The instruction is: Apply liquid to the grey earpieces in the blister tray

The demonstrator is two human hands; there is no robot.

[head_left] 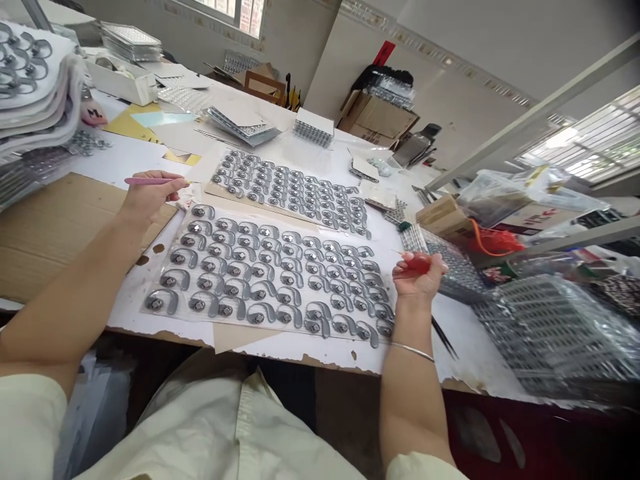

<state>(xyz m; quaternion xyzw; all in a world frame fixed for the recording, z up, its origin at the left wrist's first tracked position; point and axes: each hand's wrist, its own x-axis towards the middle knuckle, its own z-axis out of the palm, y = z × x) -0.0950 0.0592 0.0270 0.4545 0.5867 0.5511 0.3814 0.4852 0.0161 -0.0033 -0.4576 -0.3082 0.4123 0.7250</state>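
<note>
My left hand (151,195) is closed round a slim pink pen-like tool (145,181), its tip pointing right. Whether it is tweezers or a pick I cannot tell. On the other side, my right hand (419,283) is wrapped round a small red bottle (418,264) with a thin needle-like tip, partly hidden by the fingers. Between my hands lies a clear sheet with rows of grey curved hook-shaped pieces (260,272), each with a round shiny end. Behind it, a cardboard-backed second sheet carries more grey hook-shaped pieces (293,190).
A brown cardboard sheet (60,230) lies at left, below a stack of white padded layers (40,100). Black tweezers (444,337) rest beside my right wrist. Plastic-wrapped stacks (555,333) crowd the right side. A white box (123,80) stands at back left.
</note>
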